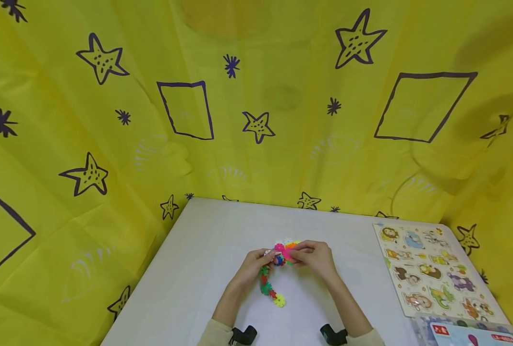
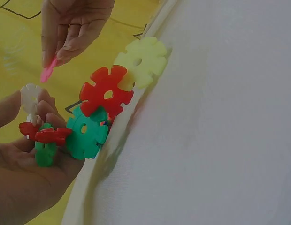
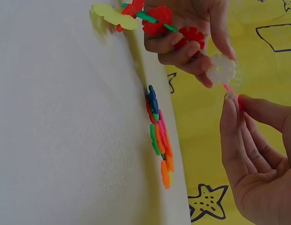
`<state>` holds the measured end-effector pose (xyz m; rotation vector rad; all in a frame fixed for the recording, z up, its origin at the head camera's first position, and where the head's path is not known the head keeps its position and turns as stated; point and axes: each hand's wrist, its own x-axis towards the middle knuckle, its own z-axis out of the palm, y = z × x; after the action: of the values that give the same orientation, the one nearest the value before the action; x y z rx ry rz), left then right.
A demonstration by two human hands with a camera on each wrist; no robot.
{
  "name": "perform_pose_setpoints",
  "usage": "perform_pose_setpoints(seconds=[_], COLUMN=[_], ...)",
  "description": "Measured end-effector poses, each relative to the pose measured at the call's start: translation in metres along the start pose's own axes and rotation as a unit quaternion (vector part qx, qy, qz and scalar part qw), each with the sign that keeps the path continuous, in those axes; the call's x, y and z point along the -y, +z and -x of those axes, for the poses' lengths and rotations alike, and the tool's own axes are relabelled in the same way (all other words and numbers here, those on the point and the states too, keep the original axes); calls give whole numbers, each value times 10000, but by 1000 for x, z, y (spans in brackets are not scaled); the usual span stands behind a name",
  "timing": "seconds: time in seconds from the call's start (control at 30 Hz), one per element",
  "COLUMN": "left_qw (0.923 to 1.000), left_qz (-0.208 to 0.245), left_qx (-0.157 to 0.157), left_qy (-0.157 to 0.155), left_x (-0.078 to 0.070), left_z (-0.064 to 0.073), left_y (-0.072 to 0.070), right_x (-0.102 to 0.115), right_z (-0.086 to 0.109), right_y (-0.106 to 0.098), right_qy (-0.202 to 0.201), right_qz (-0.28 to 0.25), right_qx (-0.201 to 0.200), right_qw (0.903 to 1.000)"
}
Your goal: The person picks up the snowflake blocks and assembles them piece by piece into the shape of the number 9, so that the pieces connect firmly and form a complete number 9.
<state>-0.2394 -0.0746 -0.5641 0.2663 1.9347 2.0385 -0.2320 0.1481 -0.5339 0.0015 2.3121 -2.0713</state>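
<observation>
My left hand [image 1: 251, 266] holds a curved chain of flower-shaped interlocking plastic discs. Red and green discs [image 2: 87, 133] alternate along it, down to a yellow disc [image 1: 279, 301] at its loose end. At the other end a white disc [image 3: 220, 69] stands on edge between the left thumb and fingers. Thumb and fingertips of my right hand [image 1: 317, 259] pinch a pink disc [image 2: 49, 70], its edge close to the rim of the white one. Beyond the hands, a small pile of loose discs [image 3: 158, 136] in blue, green, pink and orange lies on the white table [image 1: 204, 269].
On the table's right side lies a puzzle board [image 1: 418, 257] with cartoon animal pieces. In front of it, a clear plastic box [image 1: 421, 327] with a printed blue-and-white label sits at the near right corner. Yellow star-patterned cloth [image 1: 282, 158] hangs around the table.
</observation>
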Motion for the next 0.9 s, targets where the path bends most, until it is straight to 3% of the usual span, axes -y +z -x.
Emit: perform_pose_setpoints(seconds=[0.6,0.9], left_qw=[9995,9993], left_qz=[45,24], left_qx=[305,374], left_qy=[-59,92], left_x=[2,2], left_z=[0,0], left_y=[0,3], right_x=[2,4], right_z=[5,7], right_y=[5,8], right_qy=[-143,-390], right_qz=[-203,-27], right_qx=[29,94], right_qw=[9997,9992])
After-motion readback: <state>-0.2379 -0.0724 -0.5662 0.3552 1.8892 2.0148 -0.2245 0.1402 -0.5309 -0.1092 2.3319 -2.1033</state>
